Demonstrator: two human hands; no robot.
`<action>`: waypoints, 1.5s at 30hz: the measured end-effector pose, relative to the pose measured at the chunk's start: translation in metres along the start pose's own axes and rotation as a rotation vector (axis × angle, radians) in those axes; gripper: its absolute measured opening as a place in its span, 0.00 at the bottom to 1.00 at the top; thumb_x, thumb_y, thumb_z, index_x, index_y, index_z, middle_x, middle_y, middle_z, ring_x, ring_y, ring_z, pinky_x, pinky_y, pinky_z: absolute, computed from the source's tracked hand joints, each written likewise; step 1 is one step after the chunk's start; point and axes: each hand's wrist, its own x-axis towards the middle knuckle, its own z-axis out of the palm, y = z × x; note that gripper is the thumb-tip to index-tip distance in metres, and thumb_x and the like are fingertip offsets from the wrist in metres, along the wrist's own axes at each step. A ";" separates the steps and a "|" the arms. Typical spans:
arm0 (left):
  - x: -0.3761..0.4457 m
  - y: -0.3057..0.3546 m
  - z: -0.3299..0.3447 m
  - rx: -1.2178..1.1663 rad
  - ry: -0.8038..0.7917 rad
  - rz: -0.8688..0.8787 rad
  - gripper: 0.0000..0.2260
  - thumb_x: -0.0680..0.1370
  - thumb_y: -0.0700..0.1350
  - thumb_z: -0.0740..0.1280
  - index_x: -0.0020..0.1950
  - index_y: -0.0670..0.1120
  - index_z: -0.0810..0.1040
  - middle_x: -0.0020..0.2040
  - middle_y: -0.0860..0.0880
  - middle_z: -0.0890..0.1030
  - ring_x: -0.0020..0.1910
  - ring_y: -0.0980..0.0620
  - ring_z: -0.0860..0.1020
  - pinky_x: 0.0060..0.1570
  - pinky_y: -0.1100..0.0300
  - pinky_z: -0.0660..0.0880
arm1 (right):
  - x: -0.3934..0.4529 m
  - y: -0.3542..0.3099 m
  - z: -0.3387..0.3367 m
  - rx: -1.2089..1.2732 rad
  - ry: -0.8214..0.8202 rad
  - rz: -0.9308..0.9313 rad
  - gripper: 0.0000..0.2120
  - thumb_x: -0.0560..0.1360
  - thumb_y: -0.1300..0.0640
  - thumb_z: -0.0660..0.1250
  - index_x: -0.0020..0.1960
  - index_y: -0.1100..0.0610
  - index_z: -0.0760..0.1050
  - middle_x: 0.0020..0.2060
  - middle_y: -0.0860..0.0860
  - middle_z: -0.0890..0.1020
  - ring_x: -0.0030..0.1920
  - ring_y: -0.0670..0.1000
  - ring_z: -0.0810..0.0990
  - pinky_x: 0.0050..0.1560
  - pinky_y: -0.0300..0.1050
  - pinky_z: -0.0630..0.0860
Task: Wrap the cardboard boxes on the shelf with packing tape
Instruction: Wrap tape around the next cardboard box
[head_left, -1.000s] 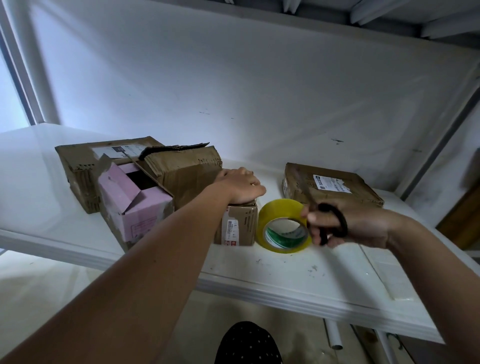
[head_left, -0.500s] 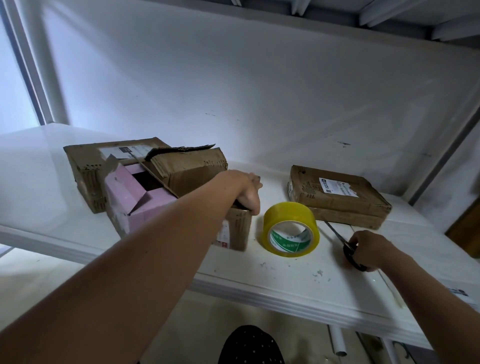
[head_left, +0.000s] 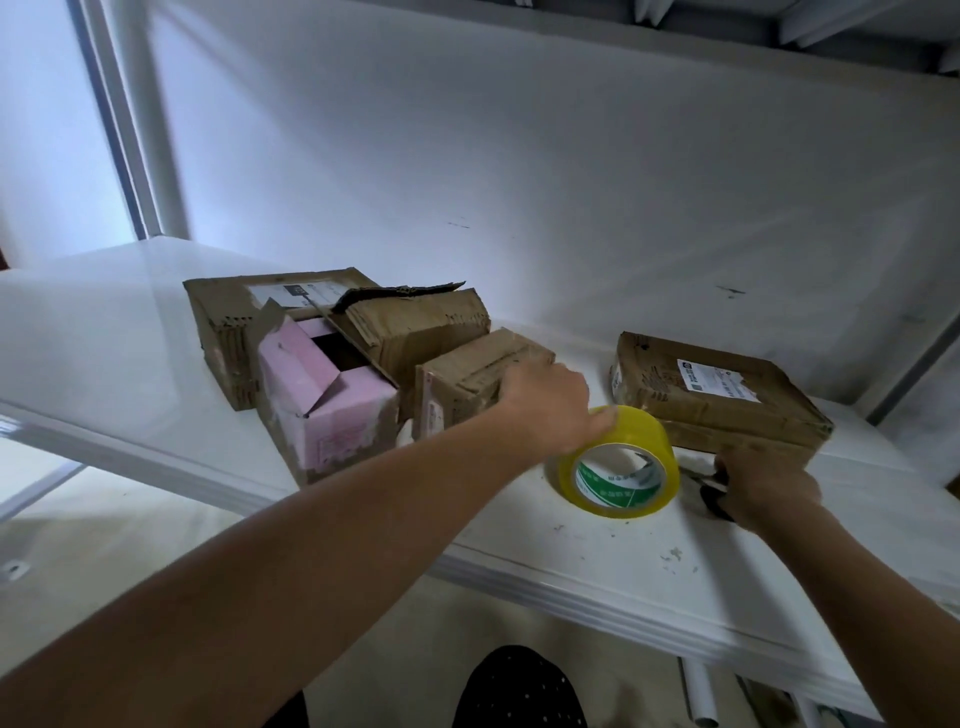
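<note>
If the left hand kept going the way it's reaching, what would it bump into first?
Little travel is left: the left hand already has its thumb on the yellow tape roll. Further along lies the flat labelled cardboard box, though depth is hard to judge here.

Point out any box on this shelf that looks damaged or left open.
The pink box at the front left gapes open, flaps up, its lower face scuffed. Behind it, a brown box has a torn flap sticking up. The flat labelled box looks closed.

Left hand (head_left: 553, 402) outstretched, fingers curled, right hand (head_left: 763, 480) lowered, knuckles up
</note>
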 end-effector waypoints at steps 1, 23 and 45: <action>0.001 0.004 0.003 -0.102 -0.085 -0.055 0.29 0.78 0.68 0.48 0.47 0.45 0.74 0.39 0.48 0.74 0.43 0.48 0.74 0.39 0.58 0.66 | -0.001 -0.002 0.001 -0.014 0.014 0.008 0.15 0.73 0.53 0.71 0.57 0.54 0.74 0.50 0.51 0.78 0.50 0.51 0.77 0.50 0.44 0.78; 0.019 -0.001 -0.009 -0.544 -0.231 -0.265 0.14 0.77 0.52 0.68 0.50 0.41 0.78 0.43 0.45 0.81 0.39 0.51 0.77 0.41 0.59 0.70 | -0.007 -0.025 -0.008 0.024 -0.112 -0.115 0.19 0.74 0.49 0.69 0.62 0.56 0.76 0.56 0.53 0.80 0.54 0.52 0.79 0.50 0.40 0.76; 0.004 0.018 -0.012 -0.303 0.301 0.053 0.06 0.81 0.47 0.59 0.52 0.52 0.75 0.49 0.53 0.79 0.52 0.51 0.75 0.53 0.54 0.62 | -0.045 -0.057 -0.021 1.214 -0.231 -0.437 0.38 0.74 0.52 0.70 0.74 0.45 0.50 0.61 0.49 0.73 0.57 0.48 0.77 0.52 0.41 0.75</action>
